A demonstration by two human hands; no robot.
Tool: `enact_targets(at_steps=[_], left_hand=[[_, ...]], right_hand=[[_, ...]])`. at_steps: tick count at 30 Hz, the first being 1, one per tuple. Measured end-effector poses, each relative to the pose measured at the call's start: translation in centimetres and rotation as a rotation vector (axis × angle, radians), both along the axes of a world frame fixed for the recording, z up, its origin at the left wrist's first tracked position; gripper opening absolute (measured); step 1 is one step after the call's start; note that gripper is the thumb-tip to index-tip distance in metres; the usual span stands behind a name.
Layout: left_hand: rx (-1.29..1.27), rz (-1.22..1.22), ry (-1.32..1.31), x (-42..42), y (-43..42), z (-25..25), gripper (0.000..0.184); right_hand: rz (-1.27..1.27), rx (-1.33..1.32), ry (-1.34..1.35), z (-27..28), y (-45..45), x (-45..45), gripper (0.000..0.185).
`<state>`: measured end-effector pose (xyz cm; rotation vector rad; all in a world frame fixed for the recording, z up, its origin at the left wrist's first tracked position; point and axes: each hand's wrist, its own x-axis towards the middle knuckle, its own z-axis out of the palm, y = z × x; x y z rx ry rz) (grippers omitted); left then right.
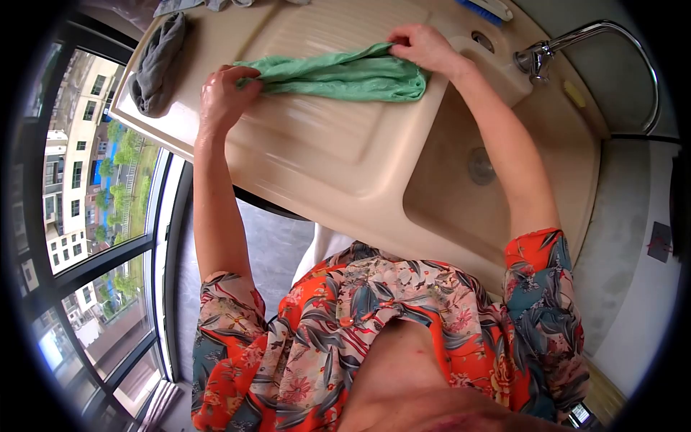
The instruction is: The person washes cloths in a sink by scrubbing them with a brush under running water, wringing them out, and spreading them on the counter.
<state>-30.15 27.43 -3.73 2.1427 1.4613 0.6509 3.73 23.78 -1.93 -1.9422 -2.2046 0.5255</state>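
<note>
A wet-looking green cloth (pixel 345 78) is stretched lengthwise over the ribbed washboard (pixel 317 137) of a beige laundry sink. My left hand (pixel 229 93) grips its left end, fingers closed on the fabric. At the upper right edge of the cloth, my right hand (pixel 423 49) pinches it between thumb and fingers. The cloth's lower right corner hangs loose near the basin's rim. Its exact kind of garment or towel I cannot make out.
The sink basin (pixel 468 194) with its drain lies to the right, below a chrome faucet (pixel 536 59). A bunched grey cloth (pixel 157 68) rests on the left edge. A blue-bristled brush (pixel 486 10) sits at the back. Windows (pixel 108 165) stand on the left.
</note>
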Motion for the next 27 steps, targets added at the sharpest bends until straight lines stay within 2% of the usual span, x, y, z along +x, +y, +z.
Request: enact_targets(at_steps=[1, 3, 6, 7, 9, 10, 13, 16, 19, 20, 21, 22, 23, 24, 25, 26, 27], left_hand=[[-0.052, 0.002, -0.041, -0.8, 1.0, -0.6, 0.032], [-0.206, 0.022, -0.462, -1.2, 1.0, 0.7, 0.023], [-0.220, -0.181, -0.771, -1.8, 0.8, 5.2, 0.020], [-0.260, -0.148, -0.856, -1.2, 0.2, 6.9, 0.024], [-0.100, -0.020, -0.566, -0.2, 1.5, 7.6, 0.026], [-0.179, -0.051, -0.552, 0.1, 2.4, 7.6, 0.027], [-0.198, -0.238, -0.512, -1.2, 2.6, 8.4, 0.027], [-0.219, -0.224, -0.387, -2.6, 4.0, 8.5, 0.027], [-0.025, -0.191, -0.396, -3.0, 6.4, 10.0, 0.021], [0.006, -0.301, -0.470, -3.9, 7.6, 10.2, 0.021], [0.035, -0.296, -0.508, -5.6, 9.0, 10.0, 0.017], [0.064, -0.311, -0.468, -5.3, 7.4, 11.2, 0.018], [0.094, -0.324, -0.428, -4.7, 4.8, 12.4, 0.020], [-0.001, -0.356, -0.500, -4.5, 2.4, 12.3, 0.020], [-0.098, -0.387, -0.571, -4.8, 0.2, 11.8, 0.020], [-0.072, -0.406, -0.412, -5.6, -1.6, 10.1, 0.025], [-0.020, -0.342, -0.276, -5.5, -4.2, 8.8, 0.026]], right_hand=[[-0.002, 0.027, 0.224, 0.6, 0.2, 0.7, 0.029], [0.006, 0.064, 0.661, 2.8, 0.3, 3.0, 0.026], [0.103, 0.240, 0.991, 9.0, -2.0, 0.8, 0.016], [0.042, 0.159, 0.947, 8.7, -1.2, 1.1, 0.016], [-0.084, -0.001, 0.857, 6.9, 0.5, 2.0, 0.015], [-0.175, 0.070, 0.743, 6.6, 0.4, 1.5, 0.014], [-0.171, 0.153, 0.837, 9.0, -0.6, 1.8, 0.012], [-0.137, 0.178, 0.796, 8.0, 1.1, 3.5, 0.009], [-0.085, 0.213, 0.866, 9.3, 1.9, 4.1, 0.008], [-0.065, 0.213, 0.909, 10.2, 1.6, 3.8, 0.008], [0.007, 0.296, 0.884, 10.3, 1.1, 3.5, 0.007], [0.081, 0.379, 0.858, 10.4, 0.4, 3.2, 0.006], [0.055, 0.288, 0.751, 10.6, -0.7, 3.7, 0.011], [0.038, 0.198, 0.636, 10.9, -1.9, 4.2, 0.018], [0.138, 0.182, 0.589, 10.1, -3.7, 3.2, 0.018], [0.236, 0.165, 0.544, 8.6, -6.0, 2.2, 0.019], [0.207, 0.082, 0.491, 6.6, -8.1, 1.5, 0.019]])
